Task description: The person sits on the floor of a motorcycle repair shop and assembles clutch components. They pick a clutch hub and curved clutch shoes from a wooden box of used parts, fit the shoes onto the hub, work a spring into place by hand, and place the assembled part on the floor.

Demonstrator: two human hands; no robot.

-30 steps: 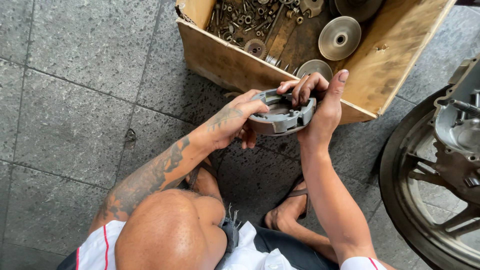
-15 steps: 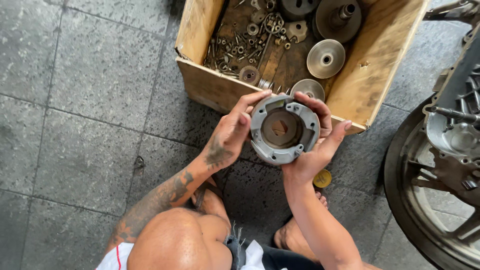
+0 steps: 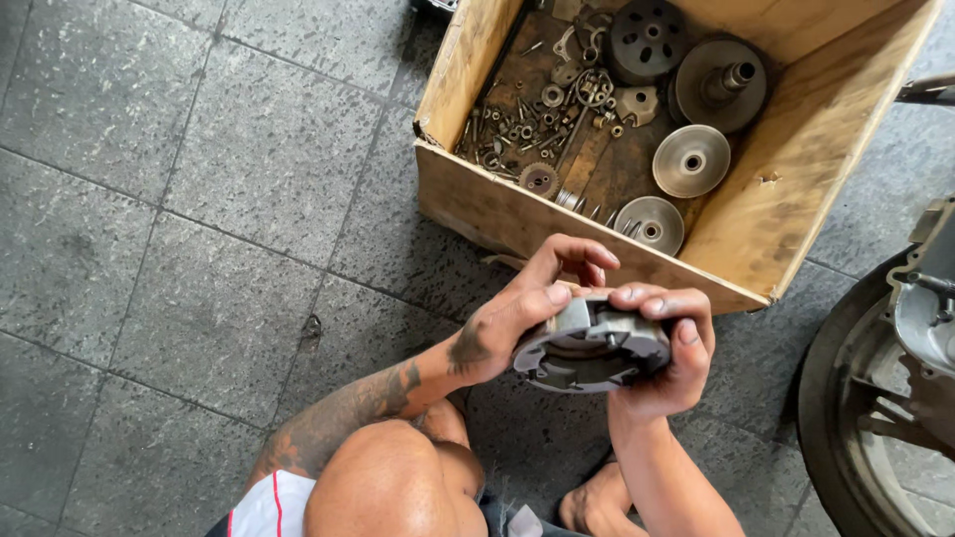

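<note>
1. On the grey stone tile floor (image 3: 179, 229), seen from above, a person crouches; the bare knee sits at the bottom edge and one foot shows under the arms.
2. Wooden crate (image 3: 497, 204) at top right, open, one corner pointing toward the hands, near them but not touching.
3. Wheel (image 3: 846, 418) with a dark tyre at the right edge, a grey metal engine part (image 3: 925, 308) just above it; both well apart from the hands.
4. Inside the crate: two dark round drum parts at the far end, one with a shaft sticking up (image 3: 718, 85); two lighter metal discs (image 3: 690, 160) nearer the front wall; loose bolts and nuts (image 3: 517, 124) scattered on the left side of the crate floor, and a small gear (image 3: 538, 179) by the front wall.
5. Round grey metal clutch part (image 3: 592, 348), held in the air in front of the crate's near wall, tilted so its edge faces the camera.
6. Left hand (image 3: 507, 323), greasy, tattooed forearm: thumb on the part's top left rim, fingers curled over the back, gripping it.
7. Right hand (image 3: 671, 358): fingers wrapped over the part's right rim, palm underneath, closed around it.
8. Small dark bit (image 3: 312, 325) on the tile left of the arms; too small to tell what it is.
</note>
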